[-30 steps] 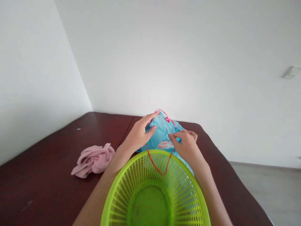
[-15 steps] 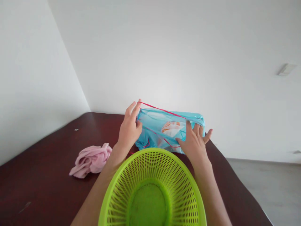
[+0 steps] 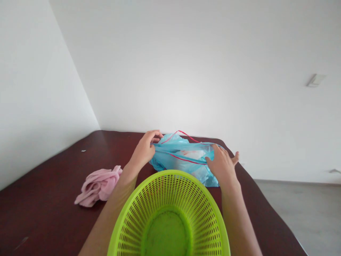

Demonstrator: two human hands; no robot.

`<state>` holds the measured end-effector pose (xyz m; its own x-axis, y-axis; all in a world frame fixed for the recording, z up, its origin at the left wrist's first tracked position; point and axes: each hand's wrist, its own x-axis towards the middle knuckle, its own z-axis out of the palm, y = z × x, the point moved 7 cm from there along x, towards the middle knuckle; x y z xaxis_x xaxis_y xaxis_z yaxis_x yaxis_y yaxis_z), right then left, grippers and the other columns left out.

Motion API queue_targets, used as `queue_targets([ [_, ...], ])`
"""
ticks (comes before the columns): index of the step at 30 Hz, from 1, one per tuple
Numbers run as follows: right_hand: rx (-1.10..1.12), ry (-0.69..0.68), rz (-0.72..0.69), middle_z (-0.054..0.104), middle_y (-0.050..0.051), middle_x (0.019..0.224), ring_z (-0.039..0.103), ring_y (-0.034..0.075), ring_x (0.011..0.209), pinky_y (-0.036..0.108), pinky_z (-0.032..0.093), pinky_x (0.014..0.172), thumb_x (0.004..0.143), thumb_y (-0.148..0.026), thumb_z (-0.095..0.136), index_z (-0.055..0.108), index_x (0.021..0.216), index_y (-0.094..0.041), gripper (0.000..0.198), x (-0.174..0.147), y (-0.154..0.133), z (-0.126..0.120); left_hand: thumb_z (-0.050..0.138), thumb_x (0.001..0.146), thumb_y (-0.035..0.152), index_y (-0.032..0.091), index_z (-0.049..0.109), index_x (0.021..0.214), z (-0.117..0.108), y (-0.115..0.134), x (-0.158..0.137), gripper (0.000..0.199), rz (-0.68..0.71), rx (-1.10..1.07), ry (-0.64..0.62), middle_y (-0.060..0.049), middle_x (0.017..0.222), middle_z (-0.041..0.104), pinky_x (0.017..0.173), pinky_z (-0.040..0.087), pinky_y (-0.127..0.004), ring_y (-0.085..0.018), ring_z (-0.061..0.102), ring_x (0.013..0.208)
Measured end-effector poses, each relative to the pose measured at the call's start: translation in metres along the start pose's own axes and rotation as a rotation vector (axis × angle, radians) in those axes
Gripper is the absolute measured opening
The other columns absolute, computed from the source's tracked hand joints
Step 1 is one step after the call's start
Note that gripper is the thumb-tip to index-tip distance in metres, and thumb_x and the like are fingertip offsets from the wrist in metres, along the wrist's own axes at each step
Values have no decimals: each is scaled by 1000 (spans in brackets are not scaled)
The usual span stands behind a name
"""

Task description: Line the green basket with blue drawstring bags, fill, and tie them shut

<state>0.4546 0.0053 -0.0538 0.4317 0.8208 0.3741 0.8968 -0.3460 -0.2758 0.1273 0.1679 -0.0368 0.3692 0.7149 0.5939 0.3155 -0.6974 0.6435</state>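
A thin blue plastic drawstring bag (image 3: 173,161) lies at the back of the dark red table, its mouth stretched sideways between my hands. My left hand (image 3: 145,147) grips the left end of the rim, fingers curled over it. At the right end my right hand (image 3: 222,161) holds the rim, thumb in front, some fingers hidden behind the film, little finger sticking out. A red drawstring (image 3: 188,134) arches loosely above the mouth, and another length runs along the front edge. Something white with reddish print (image 3: 193,154) shows inside the bag.
A green slotted plastic basket (image 3: 170,174) stands closest to me, between my forearms. On the left of the table (image 3: 48,199) lies a crumpled pink cloth (image 3: 99,186). White walls (image 3: 170,71) rise behind and at the left; grey floor (image 3: 295,206) shows past the right edge.
Both hands have lowered the bag's mouth, which is now flatter and narrower. The red drawstring has slipped off my left fingers and stands in a loose peak.
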Motion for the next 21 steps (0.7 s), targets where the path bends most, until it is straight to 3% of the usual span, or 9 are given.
queue_targets([
  [3,-7,-15,10,78,16,150,65,41,151,81,20,134,105,-26,68,71,140,-25,35,1,4,-2,46,72,-4,21,75,81,3,5,3,39,62,-88,-92,-7,148,82,127,63,-51,-24,80,134],
  [5,-30,-40,19,75,19,154,64,42,150,77,29,129,104,-28,69,67,147,-24,43,2,5,-1,46,72,-4,23,81,78,7,3,3,44,38,23,-155,-4,156,80,134,56,-56,-27,74,147],
  [8,-63,-77,5,70,22,157,64,43,149,66,41,121,100,-31,72,56,163,-23,65,2,4,3,46,79,-6,27,91,124,13,-4,-1,71,-25,175,-204,-4,168,75,141,48,-58,-29,69,158],
  [10,-70,-94,-27,67,21,161,61,43,152,66,39,124,98,-32,74,49,171,-25,78,1,3,6,47,88,-5,25,80,152,15,-8,-4,79,-45,229,-186,-8,170,73,142,47,-56,-30,68,160],
  [12,-78,-133,-46,65,19,167,57,44,158,72,32,130,95,-32,78,46,175,-28,86,0,3,12,49,94,-2,22,67,169,15,-10,-6,81,-49,298,-151,-12,177,67,143,46,-55,-32,63,165],
  [18,-142,-206,-65,63,17,173,49,43,168,84,9,140,90,-26,86,48,177,-29,95,-10,7,24,67,99,13,24,41,186,17,-15,-10,91,-116,418,-165,-20,189,46,140,50,-59,-41,57,169],
  [21,-194,-162,-55,64,20,171,50,46,166,82,22,137,88,-29,91,54,175,-28,95,-14,7,17,70,99,15,27,35,188,22,-17,-12,97,-107,406,-229,-21,190,45,138,51,-60,-42,58,168],
])
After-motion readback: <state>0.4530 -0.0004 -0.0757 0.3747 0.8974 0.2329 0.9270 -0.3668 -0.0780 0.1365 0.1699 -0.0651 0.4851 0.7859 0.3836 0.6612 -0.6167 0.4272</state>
